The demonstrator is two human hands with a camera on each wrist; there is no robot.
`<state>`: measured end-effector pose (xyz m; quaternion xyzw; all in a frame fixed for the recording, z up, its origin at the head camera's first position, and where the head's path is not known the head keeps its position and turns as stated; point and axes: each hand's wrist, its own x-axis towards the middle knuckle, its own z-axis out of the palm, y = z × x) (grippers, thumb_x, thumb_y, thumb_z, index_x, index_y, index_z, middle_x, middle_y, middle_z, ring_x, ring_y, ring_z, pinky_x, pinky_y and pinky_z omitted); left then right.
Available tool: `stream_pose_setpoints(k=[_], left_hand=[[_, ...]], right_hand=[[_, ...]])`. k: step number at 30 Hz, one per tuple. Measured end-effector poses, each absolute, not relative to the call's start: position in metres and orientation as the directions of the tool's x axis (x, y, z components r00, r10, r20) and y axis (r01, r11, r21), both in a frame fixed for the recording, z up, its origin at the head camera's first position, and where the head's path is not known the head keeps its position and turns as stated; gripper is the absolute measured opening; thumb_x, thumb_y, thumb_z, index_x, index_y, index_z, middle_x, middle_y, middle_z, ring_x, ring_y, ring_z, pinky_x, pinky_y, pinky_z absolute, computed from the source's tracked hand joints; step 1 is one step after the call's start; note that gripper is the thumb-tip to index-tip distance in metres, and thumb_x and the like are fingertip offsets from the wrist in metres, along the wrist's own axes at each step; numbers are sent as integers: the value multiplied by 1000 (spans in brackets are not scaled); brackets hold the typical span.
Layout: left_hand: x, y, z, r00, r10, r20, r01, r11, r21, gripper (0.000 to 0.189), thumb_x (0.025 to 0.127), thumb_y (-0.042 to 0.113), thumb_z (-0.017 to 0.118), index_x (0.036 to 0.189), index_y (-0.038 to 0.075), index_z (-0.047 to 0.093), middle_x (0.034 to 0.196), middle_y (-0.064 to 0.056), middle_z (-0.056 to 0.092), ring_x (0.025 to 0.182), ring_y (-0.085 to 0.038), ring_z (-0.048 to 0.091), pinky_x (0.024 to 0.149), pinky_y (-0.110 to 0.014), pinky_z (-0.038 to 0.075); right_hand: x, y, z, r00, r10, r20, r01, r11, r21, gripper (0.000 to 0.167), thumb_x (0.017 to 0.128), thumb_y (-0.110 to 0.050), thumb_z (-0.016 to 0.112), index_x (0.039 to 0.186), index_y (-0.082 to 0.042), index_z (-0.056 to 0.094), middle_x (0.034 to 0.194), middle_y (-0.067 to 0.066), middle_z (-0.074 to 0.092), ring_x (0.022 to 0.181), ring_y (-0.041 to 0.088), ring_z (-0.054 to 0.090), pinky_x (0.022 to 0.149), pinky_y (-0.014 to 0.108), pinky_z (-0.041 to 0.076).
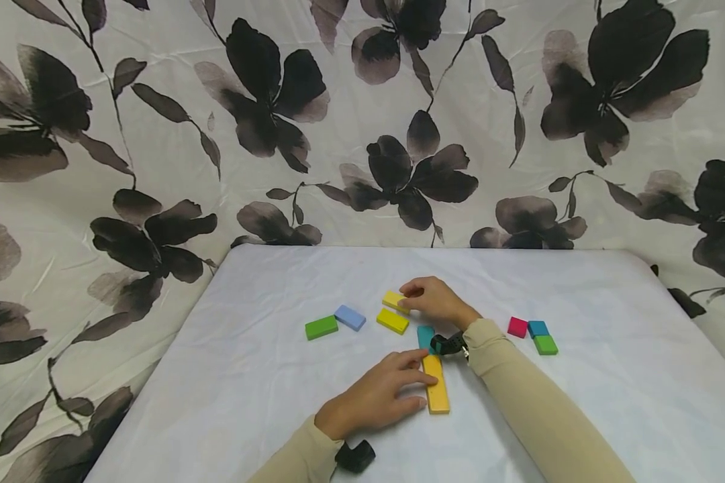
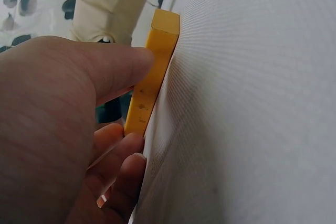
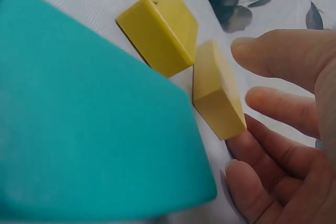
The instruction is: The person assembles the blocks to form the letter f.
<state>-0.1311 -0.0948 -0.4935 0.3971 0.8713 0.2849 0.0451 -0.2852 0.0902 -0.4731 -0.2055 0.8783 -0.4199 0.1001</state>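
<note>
My left hand (image 1: 380,392) touches the long orange-yellow block (image 1: 438,396), which lies flat on the white table. In the left wrist view the thumb rests along this block's side and the other fingers are bent loosely near its far end. A teal block (image 1: 423,333) lies end to end with it, partly hidden by the right wrist. My right hand (image 1: 435,298) is at the right end of the farther yellow block (image 1: 391,299). In the right wrist view its fingers stand spread beside this pale-looking block (image 3: 218,93). A second yellow block (image 1: 393,320) lies just nearer.
Left of the yellow blocks, a green block (image 1: 321,327) and a light blue block (image 1: 350,317) touch at a corner. Beyond the right forearm lie a red block (image 1: 517,327), a blue block (image 1: 538,328) and another green block (image 1: 546,345). A flowered cloth (image 1: 338,100) hangs behind the table.
</note>
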Motion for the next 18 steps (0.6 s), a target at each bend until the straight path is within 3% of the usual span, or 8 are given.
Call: stream_pose_setpoints(k=[18], left_hand=[[-132, -97, -494, -684, 716, 139, 660, 526, 536, 34, 99, 31, 65, 133, 27, 66, 158, 1, 35, 126, -9, 45, 103, -31, 42]], right_hand=[[-300, 79, -472, -866, -496, -60, -293, 603, -742, 39, 90, -28, 76, 120, -5, 70, 111, 5, 68, 99, 20, 60, 91, 38, 50]])
